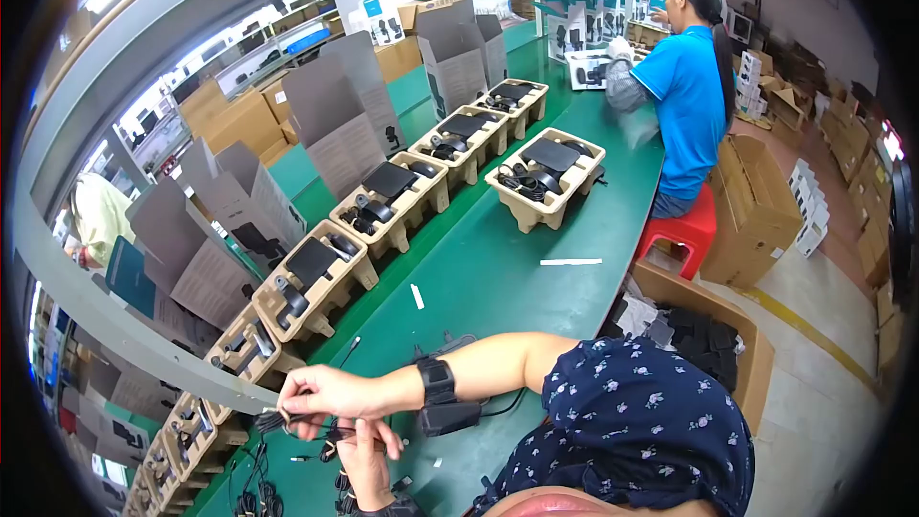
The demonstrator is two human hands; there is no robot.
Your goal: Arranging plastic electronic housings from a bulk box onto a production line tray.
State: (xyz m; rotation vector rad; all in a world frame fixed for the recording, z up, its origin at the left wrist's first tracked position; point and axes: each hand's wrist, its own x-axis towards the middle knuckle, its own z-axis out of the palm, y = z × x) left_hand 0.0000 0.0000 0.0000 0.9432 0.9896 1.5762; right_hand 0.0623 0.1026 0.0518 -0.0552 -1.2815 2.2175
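My right hand (330,394) pinches a bundled black cable (272,419) over the near left part of the green table, with its fingers closed. Just below it, my left hand (366,464) has its fingers curled about a stretch of the same cable; its grip is partly hidden. More black cables (257,483) with plugs lie on the table to the left of the hands. Beside them runs a row of tan moulded pulp trays (304,311), holding black stands, flat black plates and coiled cables. A black device (448,416) is strapped to my right wrist.
Another filled pulp tray (541,206) stands apart on the green table (479,287). Open grey boxes (340,139) line the far side. A metal frame post (124,325) curves past on the left. A co-worker in blue (691,81) sits on a red stool (682,233), near cartons (751,211).
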